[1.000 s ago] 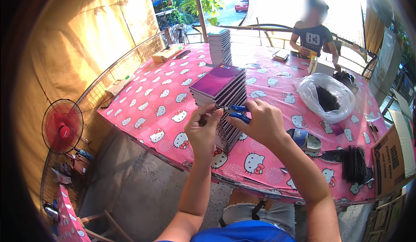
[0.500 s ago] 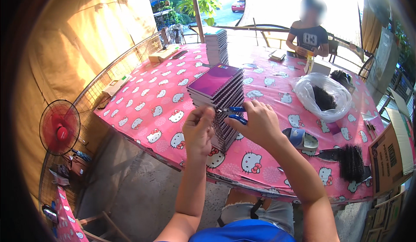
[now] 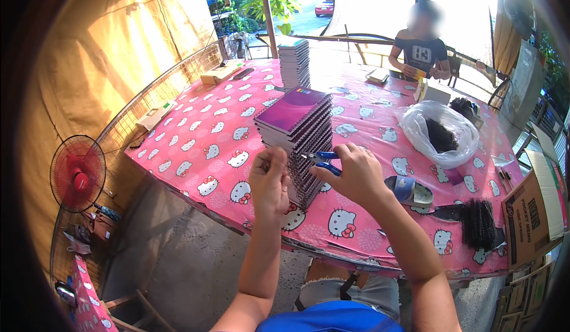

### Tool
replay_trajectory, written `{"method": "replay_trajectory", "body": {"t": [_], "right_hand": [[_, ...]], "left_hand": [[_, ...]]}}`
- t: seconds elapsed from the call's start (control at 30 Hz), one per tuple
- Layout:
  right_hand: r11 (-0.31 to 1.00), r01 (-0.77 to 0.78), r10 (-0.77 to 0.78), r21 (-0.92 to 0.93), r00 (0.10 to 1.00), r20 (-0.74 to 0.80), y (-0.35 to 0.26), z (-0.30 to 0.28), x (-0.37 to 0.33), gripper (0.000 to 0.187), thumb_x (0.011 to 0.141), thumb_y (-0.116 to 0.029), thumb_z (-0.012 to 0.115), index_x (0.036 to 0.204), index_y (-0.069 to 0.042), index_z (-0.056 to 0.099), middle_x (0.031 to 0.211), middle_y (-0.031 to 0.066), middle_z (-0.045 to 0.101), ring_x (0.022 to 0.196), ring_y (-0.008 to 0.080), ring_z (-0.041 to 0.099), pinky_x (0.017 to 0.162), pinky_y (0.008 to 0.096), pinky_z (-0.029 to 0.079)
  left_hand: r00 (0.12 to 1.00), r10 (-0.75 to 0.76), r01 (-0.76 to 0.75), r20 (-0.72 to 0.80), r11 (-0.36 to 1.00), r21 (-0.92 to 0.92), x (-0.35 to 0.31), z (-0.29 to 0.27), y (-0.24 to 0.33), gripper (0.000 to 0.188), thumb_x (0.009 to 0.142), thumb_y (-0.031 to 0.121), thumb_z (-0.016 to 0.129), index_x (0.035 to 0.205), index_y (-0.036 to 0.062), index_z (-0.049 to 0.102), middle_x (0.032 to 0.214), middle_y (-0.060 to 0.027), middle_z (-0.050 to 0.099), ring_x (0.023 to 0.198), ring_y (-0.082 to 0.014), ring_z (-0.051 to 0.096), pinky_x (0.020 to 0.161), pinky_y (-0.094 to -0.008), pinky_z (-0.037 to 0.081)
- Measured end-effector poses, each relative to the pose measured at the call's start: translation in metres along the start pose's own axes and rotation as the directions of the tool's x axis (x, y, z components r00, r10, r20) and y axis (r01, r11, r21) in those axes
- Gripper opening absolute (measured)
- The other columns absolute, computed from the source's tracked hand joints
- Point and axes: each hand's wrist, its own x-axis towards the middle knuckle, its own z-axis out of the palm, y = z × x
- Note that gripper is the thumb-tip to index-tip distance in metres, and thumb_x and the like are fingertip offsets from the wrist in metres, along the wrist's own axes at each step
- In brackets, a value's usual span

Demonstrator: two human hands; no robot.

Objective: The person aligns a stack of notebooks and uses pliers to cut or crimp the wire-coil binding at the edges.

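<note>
A tall stack of spiral-bound notebooks with a purple cover on top stands on the table before me, its black coils facing me and to the right. My right hand grips a pair of blue-handled pliers, the jaws pointing left and close to the coils partway down the stack. At the near left corner of the stack is my left hand, thumb and fingers pinched together. Whatever lies in that pinch is too small or hidden to make out.
Behind the stack rises a second notebook pile. To the right are a clear plastic bag of black coils, a slipper, a bundle of black coils and a cardboard box. A co-worker sits across the pink table.
The pliers and my right hand have shifted slightly right, away from my left fingers. My left hand stays at the stack's corner, still pinched. The view has moved a little.
</note>
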Motion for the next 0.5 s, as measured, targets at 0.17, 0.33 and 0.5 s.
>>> {"method": "replay_trajectory", "body": {"t": [0.17, 0.33, 0.5], "right_hand": [[0.995, -0.075, 0.066, 0.06, 0.987, 0.147, -0.006, 0.003, 0.007, 0.065, 0.079, -0.064, 0.067, 0.078, 0.002, 0.066, 0.074, 0.0154, 0.067, 0.067, 0.0319, 0.068, 0.063, 0.0415, 0.054], [0.985, -0.157, 0.12, 0.067, 0.917, 0.381, -0.005, -0.01, 0.013, 0.065, 0.079, -0.064, 0.066, 0.075, 0.001, 0.068, 0.068, 0.017, 0.068, 0.064, 0.0335, 0.07, 0.061, 0.0438, 0.055], [0.997, -0.04, 0.033, 0.061, 0.993, 0.111, 0.0, -0.005, 0.003, 0.065, 0.079, -0.063, 0.067, 0.075, 0.002, 0.069, 0.069, 0.0177, 0.068, 0.065, 0.0336, 0.07, 0.061, 0.0434, 0.055]], "left_hand": [[0.986, 0.163, -0.164, 0.021, 0.96, 0.226, -0.007, 0.003, -0.017, 0.032, 0.08, 0.003, 0.081, 0.108, 0.001, 0.065, 0.073, 0.0014, 0.058, 0.052, -0.0002, 0.044, 0.042, -0.0166, 0.031], [0.997, 0.073, -0.073, -0.036, 0.997, 0.014, -0.003, 0.0, -0.016, 0.017, 0.087, 0.008, 0.075, 0.099, 0.0032, 0.064, 0.076, 0.0001, 0.059, 0.05, -0.002, 0.043, 0.041, -0.0164, 0.032], [0.994, -0.067, 0.049, -0.088, 0.981, -0.189, -0.003, -0.003, -0.007, 0.014, 0.092, 0.015, 0.07, 0.097, 0.0065, 0.06, 0.084, -0.0005, 0.061, 0.063, -0.0026, 0.051, 0.041, -0.0166, 0.032]]}}
